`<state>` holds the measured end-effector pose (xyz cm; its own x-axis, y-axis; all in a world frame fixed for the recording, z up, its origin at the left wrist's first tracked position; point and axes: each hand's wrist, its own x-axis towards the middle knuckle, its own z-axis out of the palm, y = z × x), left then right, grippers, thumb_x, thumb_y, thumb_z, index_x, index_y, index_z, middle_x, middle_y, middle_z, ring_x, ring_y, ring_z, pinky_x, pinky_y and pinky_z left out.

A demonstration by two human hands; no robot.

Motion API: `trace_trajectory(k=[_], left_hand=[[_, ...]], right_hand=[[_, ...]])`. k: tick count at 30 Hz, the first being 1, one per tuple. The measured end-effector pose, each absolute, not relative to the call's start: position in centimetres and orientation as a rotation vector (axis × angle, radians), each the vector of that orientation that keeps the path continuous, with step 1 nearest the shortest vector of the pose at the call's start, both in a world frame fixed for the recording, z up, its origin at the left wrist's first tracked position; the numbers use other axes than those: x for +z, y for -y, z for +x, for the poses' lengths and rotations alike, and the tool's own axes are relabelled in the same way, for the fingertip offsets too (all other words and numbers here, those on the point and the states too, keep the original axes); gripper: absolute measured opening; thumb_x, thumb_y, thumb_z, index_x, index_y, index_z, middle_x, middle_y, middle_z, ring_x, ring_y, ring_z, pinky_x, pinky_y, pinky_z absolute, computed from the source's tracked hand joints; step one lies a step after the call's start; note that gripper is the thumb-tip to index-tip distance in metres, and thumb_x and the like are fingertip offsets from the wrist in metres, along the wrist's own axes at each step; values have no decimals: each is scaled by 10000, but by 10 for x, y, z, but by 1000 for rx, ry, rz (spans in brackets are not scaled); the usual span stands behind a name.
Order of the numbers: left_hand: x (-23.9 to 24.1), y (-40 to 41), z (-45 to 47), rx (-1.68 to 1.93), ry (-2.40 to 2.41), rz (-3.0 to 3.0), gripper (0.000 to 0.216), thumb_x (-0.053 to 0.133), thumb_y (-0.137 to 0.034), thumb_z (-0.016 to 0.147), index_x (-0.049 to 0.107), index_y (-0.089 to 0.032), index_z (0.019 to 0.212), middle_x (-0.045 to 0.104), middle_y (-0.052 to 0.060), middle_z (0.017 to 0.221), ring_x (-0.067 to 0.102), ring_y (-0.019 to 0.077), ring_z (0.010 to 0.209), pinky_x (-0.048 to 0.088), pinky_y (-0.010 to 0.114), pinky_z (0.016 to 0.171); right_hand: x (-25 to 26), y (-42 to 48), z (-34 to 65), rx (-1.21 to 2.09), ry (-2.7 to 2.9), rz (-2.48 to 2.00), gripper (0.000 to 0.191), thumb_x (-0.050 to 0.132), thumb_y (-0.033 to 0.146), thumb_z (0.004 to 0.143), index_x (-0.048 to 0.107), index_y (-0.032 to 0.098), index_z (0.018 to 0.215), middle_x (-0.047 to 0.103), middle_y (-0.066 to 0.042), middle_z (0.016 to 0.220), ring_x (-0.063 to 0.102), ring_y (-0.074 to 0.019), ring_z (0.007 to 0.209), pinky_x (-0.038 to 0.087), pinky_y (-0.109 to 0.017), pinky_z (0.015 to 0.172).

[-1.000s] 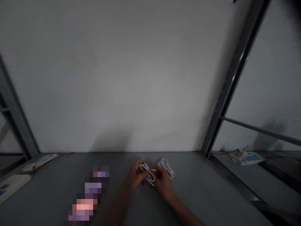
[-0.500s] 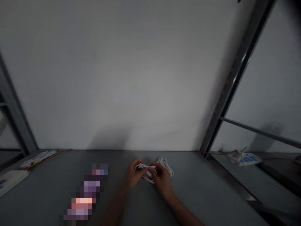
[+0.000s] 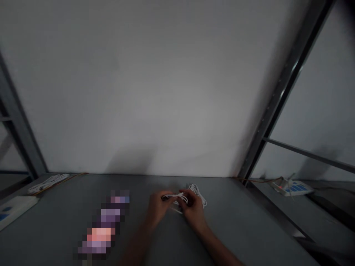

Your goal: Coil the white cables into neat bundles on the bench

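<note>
A looped white cable (image 3: 181, 197) is held between my two hands, just above the grey tabletop. My left hand (image 3: 158, 207) pinches the left end of the loops, thumb toward the middle. On the other side, my right hand (image 3: 192, 208) has its thumb and fingers closed on the right part of the same cable. Behind my right hand lies a second white cable bundle (image 3: 198, 195), coiled on the table. The fingertips partly cover the held loops.
A pixelated long object (image 3: 102, 225) lies left of my hands. At the far left are a white cable coil (image 3: 50, 183) and a white power strip (image 3: 19, 208). Another power strip (image 3: 296, 187) sits right, beyond a metal post (image 3: 274, 107). A pale wall (image 3: 166, 92) stands behind.
The held cable loops have turned and look flatter and narrower between my hands. Both hands stay on them. The whole view has shifted slightly.
</note>
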<state>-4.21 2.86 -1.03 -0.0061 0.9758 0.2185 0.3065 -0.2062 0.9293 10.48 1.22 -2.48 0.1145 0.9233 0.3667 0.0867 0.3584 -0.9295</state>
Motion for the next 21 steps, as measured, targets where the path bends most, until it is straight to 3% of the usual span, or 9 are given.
trace_trajectory(k=[7, 11, 16, 21], left_hand=[[-11, -31, -44, 1254, -1361, 1484, 393, 710, -500, 647, 793, -150, 805, 740, 63, 678, 632, 199, 593, 479, 269, 527], [-6, -30, -45, 1294, -1349, 1484, 398, 687, -507, 674, 781, -141, 796, 697, 40, 601, 589, 168, 517, 453, 256, 491], [-4, -30, -46, 1254, -1251, 1498, 436, 652, -556, 724, 755, -144, 828, 730, 68, 669, 623, 179, 534, 470, 262, 485], [-10, -31, -45, 1240, -1211, 1524, 495, 595, -646, 758, 696, -161, 740, 705, 50, 650, 593, 146, 492, 440, 239, 457]], right_hand=[[-25, -15, 106, 891, 1259, -1011, 339, 712, 447, 711, 672, 188, 926, 745, -85, 856, 702, -261, 787, 577, -382, 717], [-19, -13, 107, 978, 1302, -1033, 307, 725, 436, 693, 714, 170, 846, 731, -61, 751, 681, -240, 709, 565, -343, 653], [-12, -7, 104, 1079, 1311, -914, 267, 725, 339, 681, 737, 193, 904, 712, -19, 739, 656, -198, 667, 531, -289, 606], [-8, -6, 103, 1085, 1263, -879, 285, 796, 402, 646, 739, 202, 841, 684, -3, 671, 634, -182, 617, 512, -271, 571]])
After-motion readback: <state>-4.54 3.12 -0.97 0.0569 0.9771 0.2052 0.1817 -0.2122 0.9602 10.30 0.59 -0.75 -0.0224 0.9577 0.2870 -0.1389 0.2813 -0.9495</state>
